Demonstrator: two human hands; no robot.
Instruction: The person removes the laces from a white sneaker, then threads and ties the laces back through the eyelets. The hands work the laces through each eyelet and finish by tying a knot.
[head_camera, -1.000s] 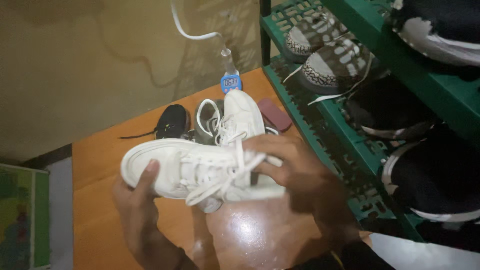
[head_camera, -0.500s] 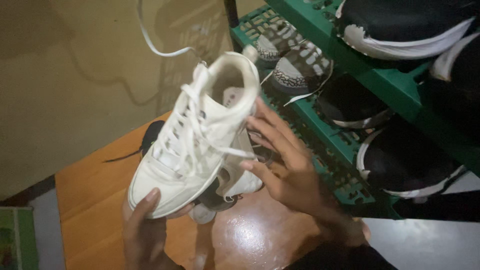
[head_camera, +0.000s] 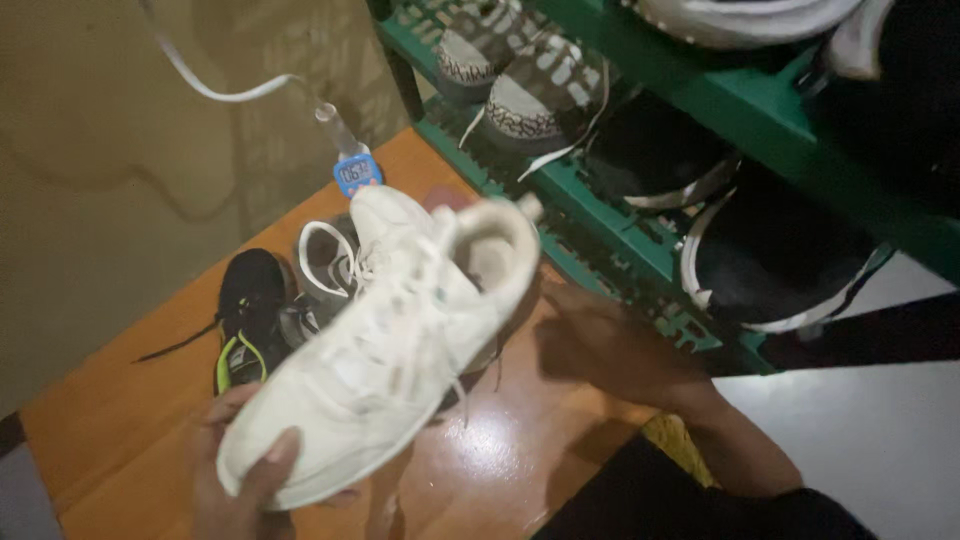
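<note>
My left hand (head_camera: 240, 475) grips the toe end of a white lace-up sneaker (head_camera: 385, 345) and holds it tilted, heel up toward the green rack. My right hand (head_camera: 600, 345) hovers just right of the sneaker's heel, blurred, with nothing seen in it and apart from the shoe. Under the raised sneaker lies a second white sneaker (head_camera: 325, 260), partly hidden. A black shoe with yellow-green trim (head_camera: 245, 325) lies to its left on the orange floor (head_camera: 130, 430).
A green slatted shoe rack (head_camera: 640, 235) runs along the right, holding grey patterned sneakers (head_camera: 530, 95) and black shoes with white stripes (head_camera: 770, 255). A small clear bottle with a blue label (head_camera: 350, 160) stands by the rack. A white cord (head_camera: 215, 90) hangs against the tan wall.
The white sneaker has dropped lower and tilted flatter in my left hand. My right hand has come off the laces and moved out to the right.
</note>
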